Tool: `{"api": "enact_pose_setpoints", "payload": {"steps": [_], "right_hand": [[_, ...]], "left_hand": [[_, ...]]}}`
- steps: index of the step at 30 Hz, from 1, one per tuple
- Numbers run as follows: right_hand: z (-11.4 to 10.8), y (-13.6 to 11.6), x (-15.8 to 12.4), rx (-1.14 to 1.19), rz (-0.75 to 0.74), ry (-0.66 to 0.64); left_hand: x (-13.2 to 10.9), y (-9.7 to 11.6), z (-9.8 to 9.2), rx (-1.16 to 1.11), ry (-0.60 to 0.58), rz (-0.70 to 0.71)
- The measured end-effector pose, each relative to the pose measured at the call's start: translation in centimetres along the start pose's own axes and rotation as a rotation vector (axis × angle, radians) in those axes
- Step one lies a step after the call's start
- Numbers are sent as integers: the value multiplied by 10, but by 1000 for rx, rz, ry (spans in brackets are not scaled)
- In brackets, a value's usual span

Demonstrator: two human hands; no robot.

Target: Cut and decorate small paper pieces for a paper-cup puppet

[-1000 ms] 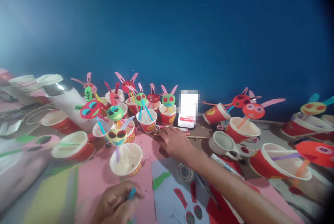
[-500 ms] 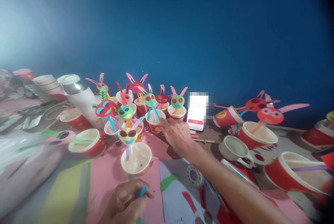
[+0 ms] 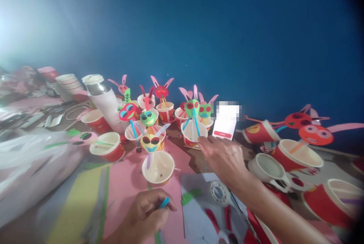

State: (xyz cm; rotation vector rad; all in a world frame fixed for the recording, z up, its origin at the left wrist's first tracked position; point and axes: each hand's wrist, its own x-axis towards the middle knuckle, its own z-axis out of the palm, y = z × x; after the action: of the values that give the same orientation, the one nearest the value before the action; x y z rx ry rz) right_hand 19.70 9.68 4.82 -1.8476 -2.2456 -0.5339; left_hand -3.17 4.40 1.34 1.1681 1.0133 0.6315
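My left hand [image 3: 150, 213], low in the centre, is closed round a small blue strip [image 3: 164, 202]. Farther forward, my right hand [image 3: 224, 157] pinches the right rim of a paper cup [image 3: 190, 138]. That cup carries a green paper face [image 3: 192, 108] with red eyes and pink ears on blue straws. Just in front of it, left of centre, another cup [image 3: 158, 168] bears a yellow face [image 3: 150, 143] with dark red eyes. Pink paper [image 3: 127, 187] lies beneath my left hand.
Several face cups stand at the back beside a white flask [image 3: 104, 104]. A phone [image 3: 224, 122] leans behind my right hand. On the right are a mug [image 3: 267, 166] and red cups [image 3: 295, 155]. A tape roll [image 3: 220, 193] lies below my right wrist.
The view has shifted left, so most things appear farther right. My right hand has moved the green-faced cup right and nearer, away from the cups at its left. My left hand still holds the blue strip.
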Motion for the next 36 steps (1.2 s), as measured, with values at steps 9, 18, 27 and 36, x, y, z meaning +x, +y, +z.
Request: {"api": "enact_pose_setpoints", "payload": {"steps": [9, 18, 27, 36], "right_hand": [[7, -10, 6, 10, -33, -18], [15, -29, 44, 83, -75, -159], [24, -36, 56, 122, -64, -223], [23, -4, 19, 136, 10, -141]], "left_hand": [[-1, 3, 1, -5, 2, 10], [0, 6, 2, 37, 5, -40], [-1, -1, 0, 1, 3, -19], [-3, 6, 2, -13, -27, 11]]}}
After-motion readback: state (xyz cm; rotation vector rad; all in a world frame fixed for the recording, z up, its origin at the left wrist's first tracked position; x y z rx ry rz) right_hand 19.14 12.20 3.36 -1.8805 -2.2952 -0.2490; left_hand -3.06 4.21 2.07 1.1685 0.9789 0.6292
